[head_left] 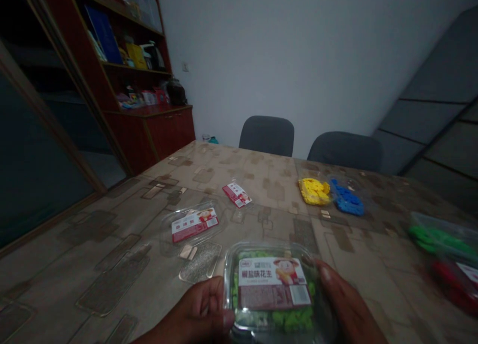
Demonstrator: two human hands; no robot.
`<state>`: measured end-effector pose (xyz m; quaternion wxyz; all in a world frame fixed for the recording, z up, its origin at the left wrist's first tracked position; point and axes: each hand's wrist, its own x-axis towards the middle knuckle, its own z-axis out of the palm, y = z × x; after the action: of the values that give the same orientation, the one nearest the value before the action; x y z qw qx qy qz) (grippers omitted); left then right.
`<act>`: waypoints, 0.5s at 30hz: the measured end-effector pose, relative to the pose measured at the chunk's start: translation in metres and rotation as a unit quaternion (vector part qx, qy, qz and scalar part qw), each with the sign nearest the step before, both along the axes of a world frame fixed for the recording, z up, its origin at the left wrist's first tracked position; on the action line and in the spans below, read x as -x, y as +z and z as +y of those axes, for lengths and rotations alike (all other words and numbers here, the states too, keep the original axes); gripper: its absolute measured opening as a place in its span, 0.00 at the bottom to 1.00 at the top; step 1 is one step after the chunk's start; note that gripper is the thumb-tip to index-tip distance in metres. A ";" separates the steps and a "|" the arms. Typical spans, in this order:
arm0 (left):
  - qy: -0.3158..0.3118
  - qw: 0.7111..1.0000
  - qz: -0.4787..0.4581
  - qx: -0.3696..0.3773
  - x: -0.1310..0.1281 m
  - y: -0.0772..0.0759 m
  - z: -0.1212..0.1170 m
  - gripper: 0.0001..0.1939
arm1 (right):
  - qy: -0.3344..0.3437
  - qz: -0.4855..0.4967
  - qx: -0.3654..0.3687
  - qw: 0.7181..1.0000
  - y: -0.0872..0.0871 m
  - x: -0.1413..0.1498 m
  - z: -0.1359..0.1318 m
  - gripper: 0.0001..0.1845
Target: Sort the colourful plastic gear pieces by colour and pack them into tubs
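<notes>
Low and near the front edge of the view is a clear lidded plastic box (pixel 276 319) with light-green pieces inside and a printed label on its lid. My left hand (pixel 203 304) grips its left side, thumb at the near left corner and fingers curled beneath. Against the right side lies my right hand (pixel 345 304), its fingers along the wall and partly hidden. Beyond the box, a labelled clear lid (pixel 194 225) lies on the table to the left, and a second labelled clear lid (pixel 238 193) lies farther back.
A patterned cloth covers the table (pixel 123 264). Toward the back right stand tubs of yellow pieces (pixel 314 191) and blue pieces (pixel 348 198). At the right edge are containers of green pieces (pixel 440 239) and red pieces (pixel 453 284). Grey chairs (pixel 267 135) stand behind the table.
</notes>
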<state>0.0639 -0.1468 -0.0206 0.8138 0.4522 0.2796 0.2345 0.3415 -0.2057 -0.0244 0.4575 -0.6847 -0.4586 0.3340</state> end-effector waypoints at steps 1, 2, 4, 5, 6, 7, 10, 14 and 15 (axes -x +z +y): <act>-0.002 1.000 0.012 -0.005 0.000 0.002 0.001 0.25 | -0.003 -0.002 0.019 1.000 0.000 -0.002 -0.002 0.28; -0.002 1.000 0.022 -0.008 0.000 0.003 0.002 0.25 | 0.002 0.005 0.031 1.000 0.001 -0.003 -0.005 0.28; 0.002 0.999 0.038 -0.012 0.001 0.004 0.003 0.26 | 0.025 0.036 0.033 0.998 0.002 -0.002 -0.009 0.30; 0.002 0.999 0.045 -0.010 0.001 0.003 0.004 0.26 | 0.032 0.062 0.034 0.997 0.002 0.001 -0.010 0.32; 0.000 0.999 0.052 -0.006 0.001 0.003 0.004 0.26 | 0.039 0.093 0.038 0.994 0.001 0.003 -0.011 0.33; -0.003 0.998 0.056 -0.002 0.001 0.002 0.004 0.26 | 0.041 0.125 0.042 0.990 -0.001 0.005 -0.012 0.34; 0.001 0.999 0.054 0.006 0.001 -0.001 0.003 0.26 | 0.025 0.200 0.052 0.978 -0.010 0.009 -0.013 0.36; 0.003 0.998 0.055 0.020 0.002 -0.004 0.001 0.25 | 0.015 0.233 0.052 0.971 -0.020 0.008 -0.014 0.38; 0.002 0.998 0.059 0.021 0.002 -0.005 0.001 0.24 | 0.012 0.229 0.052 0.972 -0.020 0.008 -0.014 0.39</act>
<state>0.0618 -0.1461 -0.0254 0.8049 0.4471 0.3329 0.2034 0.3337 -0.2196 -0.0445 0.5099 -0.6076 -0.3318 0.5105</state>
